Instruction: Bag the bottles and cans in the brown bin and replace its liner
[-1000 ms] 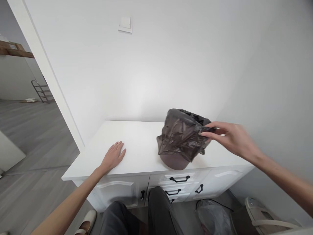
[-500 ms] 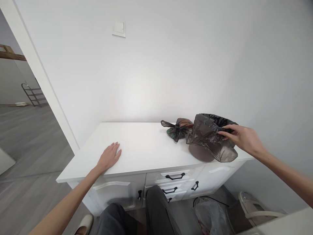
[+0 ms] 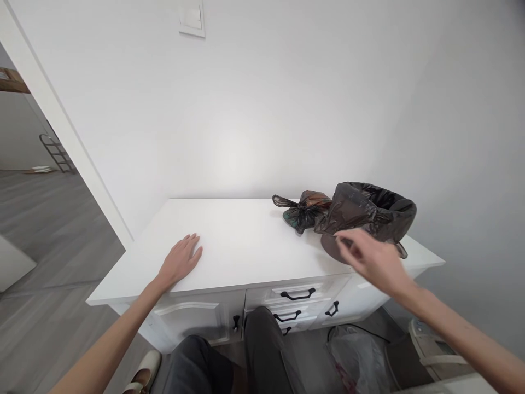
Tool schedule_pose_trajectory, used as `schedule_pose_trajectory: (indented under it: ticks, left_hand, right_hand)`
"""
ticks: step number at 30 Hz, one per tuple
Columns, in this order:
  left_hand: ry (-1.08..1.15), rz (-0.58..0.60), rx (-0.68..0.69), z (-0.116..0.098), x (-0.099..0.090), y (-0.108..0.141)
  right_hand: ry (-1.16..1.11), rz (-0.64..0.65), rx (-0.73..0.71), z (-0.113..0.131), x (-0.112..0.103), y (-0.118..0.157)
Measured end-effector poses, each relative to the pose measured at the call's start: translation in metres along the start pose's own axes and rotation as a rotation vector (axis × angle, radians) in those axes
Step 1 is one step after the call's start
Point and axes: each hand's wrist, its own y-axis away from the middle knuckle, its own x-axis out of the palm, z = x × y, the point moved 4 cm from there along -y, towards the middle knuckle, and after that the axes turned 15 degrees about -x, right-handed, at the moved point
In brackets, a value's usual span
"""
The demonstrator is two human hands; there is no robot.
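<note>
My left hand (image 3: 180, 260) lies flat on the left part of a white cabinet top (image 3: 233, 241), its fingers stretched out and holding nothing. At the right stands a brown trash bin (image 3: 331, 249) lined with a thin black trash bag (image 3: 356, 208), which is folded over the rim and leaves the mouth exposed. My right hand (image 3: 375, 260), slightly blurred, is in front of the bin with bent fingers and a gap between thumb and index finger; I see nothing held there. Whether its fingertips touch the bag is unclear. A knotted, filled black bag (image 3: 303, 213) rests against the bin's left side.
Drawers with black handles (image 3: 298, 295) form the cabinet front, close to my knees (image 3: 262, 339). A clear plastic bag (image 3: 355, 355) and a beige-and-brown container (image 3: 414, 350) are on the floor at lower right. Behind the cabinet rises a wall with a light switch (image 3: 192, 17).
My right hand has let go of the bag's rim and moved left and down across the bin's front. The bag now sits more neatly over the rim. The left hand stays flat.
</note>
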Motion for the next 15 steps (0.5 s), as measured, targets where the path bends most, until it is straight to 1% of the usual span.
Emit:
schedule_pose_trajectory:
  ticks: [2,3,5,7,8,10,12,15]
  left_hand:
    - [0.008,0.011,-0.01,0.0,0.0,-0.001]
    - [0.014,0.013,-0.014,0.0,0.001,-0.001]
    - [0.026,0.008,-0.018,0.001,0.001,-0.001]
    - [0.034,0.002,-0.028,0.001,0.001,-0.002]
    - [0.038,0.003,-0.035,0.001,0.001,-0.002]
    - [0.048,0.004,-0.046,0.001,0.001,-0.002]
    - [0.064,0.002,-0.056,0.001,0.001,-0.002]
    - [0.087,0.006,-0.08,0.004,0.003,-0.004]
  right_hand:
    - [-0.134,0.073,-0.039,0.016,0.045,0.002]
    - [-0.195,0.098,-0.03,0.022,0.068,0.001]
    - [-0.315,0.161,0.038,0.026,0.11,-0.003]
    - [-0.415,0.182,0.145,0.023,0.142,-0.01]
    - [-0.448,0.172,0.202,0.02,0.153,-0.014]
    - [-0.487,0.121,0.305,0.012,0.168,-0.021]
    - [-0.52,0.057,0.383,0.006,0.177,-0.028]
    - [-0.584,-0.004,0.44,-0.001,0.184,-0.034]
